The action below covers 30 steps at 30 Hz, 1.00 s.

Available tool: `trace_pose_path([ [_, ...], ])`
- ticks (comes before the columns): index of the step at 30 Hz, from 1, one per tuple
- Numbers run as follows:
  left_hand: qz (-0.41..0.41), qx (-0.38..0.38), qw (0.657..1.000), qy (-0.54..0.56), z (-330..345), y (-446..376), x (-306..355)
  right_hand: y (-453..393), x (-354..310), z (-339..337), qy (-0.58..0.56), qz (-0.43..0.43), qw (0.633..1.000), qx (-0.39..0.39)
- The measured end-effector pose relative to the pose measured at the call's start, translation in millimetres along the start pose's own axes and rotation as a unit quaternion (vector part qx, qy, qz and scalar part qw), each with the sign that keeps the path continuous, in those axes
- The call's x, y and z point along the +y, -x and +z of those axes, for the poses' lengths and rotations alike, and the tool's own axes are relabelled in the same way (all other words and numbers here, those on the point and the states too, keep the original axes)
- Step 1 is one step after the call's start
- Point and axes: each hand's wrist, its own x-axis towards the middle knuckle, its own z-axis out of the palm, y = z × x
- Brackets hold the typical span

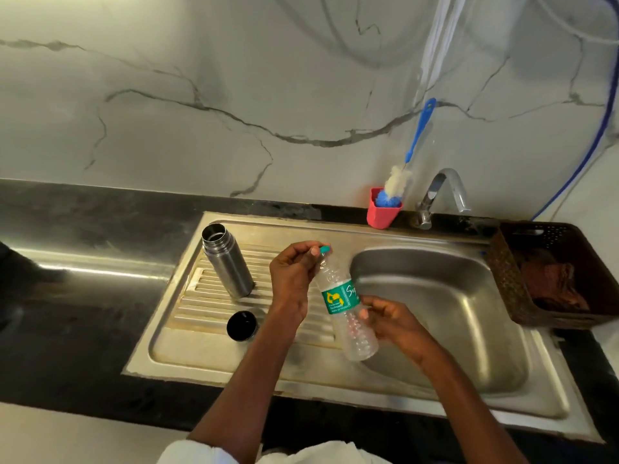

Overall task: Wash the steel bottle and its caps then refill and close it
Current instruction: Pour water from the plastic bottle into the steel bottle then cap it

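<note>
Above the seam between drainboard and basin, a clear plastic water bottle (345, 306) with a green label is held tilted, neck up and away from the person, base low over the basin's near-left side; the left hand (294, 279) pinches the bottle's teal cap (325, 250) between thumb and curled fingers; the right hand (390, 318) grips the lower body of the same bottle, fingers wrapped round it below the label. On the ribbed drainboard of the steel sink (335, 386), near its far-left corner, the steel bottle (227, 261) stands upright and uncapped, mouth open; it lies left of the left hand, near it but apart. At the drainboard's near-left part a black cap (242, 325) rests just left of the left forearm; whether it touches the arm cannot be told; which way up it lies cannot be told. Along the sink's far edge, a red cup (380, 214) holds a blue-handled bottle brush (407, 169) leaning against the marble-patterned wall (201, 95); a chrome tap (442, 192) rises just right of the cup, spout over the basin. At the sink's right edge a brown perforated basket (502, 272) sits on the black countertop (67, 329), with brown material inside.
</note>
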Motion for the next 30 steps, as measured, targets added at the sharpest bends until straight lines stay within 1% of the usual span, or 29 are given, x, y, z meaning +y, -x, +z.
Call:
trace_pose_path([
  [3, -0.004, -0.070, 0.998, 0.010, -5, -16, 0, -1, -4, 12, -0.005, -0.032, 0.999, -0.014],
  [5, -0.011, -0.081, 0.997, -0.015, -5, -31, 0, -6, -6, 18, 0.002, -0.062, 0.998, 0.024],
  [7, -0.011, -0.063, 0.993, -0.101, -4, -49, -4, -17, -10, 18, 0.018, -0.090, 0.991, 0.100],
  [8, -0.001, -0.054, 0.983, -0.177, -4, -60, -9, -25, -12, 17, 0.029, -0.093, 0.986, 0.138],
  [9, 0.015, -0.057, 0.961, -0.272, -6, -70, -15, -34, -15, 17, 0.045, -0.095, 0.979, 0.173],
  [10, 0.030, -0.067, 0.922, -0.380, -9, -82, -22, -44, -19, 16, 0.063, -0.097, 0.973, 0.202],
  [11, 0.045, -0.084, 0.871, -0.483, -13, -92, -30, -55, -22, 16, 0.081, -0.101, 0.966, 0.223],
  [13, 0.076, -0.123, 0.754, -0.640, -18, -107, -47, -78, -28, 14, 0.124, -0.108, 0.956, 0.245],
  [15, 0.115, -0.153, 0.633, -0.750, -23, -120, -60, -103, -34, 13, 0.186, -0.118, 0.939, 0.264],
  [16, 0.114, -0.161, 0.594, -0.780, -28, -127, -66, -114, -36, 13, 0.215, -0.124, 0.928, 0.278],
  [17, 0.101, -0.163, 0.577, -0.794, -32, -135, -71, -126, -39, 12, 0.238, -0.131, 0.917, 0.293],
  [19, 0.051, -0.159, 0.574, -0.802, -41, -147, -80, -146, -40, 13, 0.258, -0.146, 0.903, 0.312],
  [23, -0.024, -0.195, 0.591, -0.783, -59, -160, -98, -193, -39, 15, 0.280, -0.176, 0.877, 0.348],
  [27, -0.040, -0.216, 0.595, -0.773, -69, -167, -101, -245, -47, 22, 0.289, -0.150, 0.874, 0.360],
  [30, -0.053, -0.222, 0.599, -0.767, -69, -169, -100, -275, -53, 31, 0.309, -0.129, 0.863, 0.379],
])
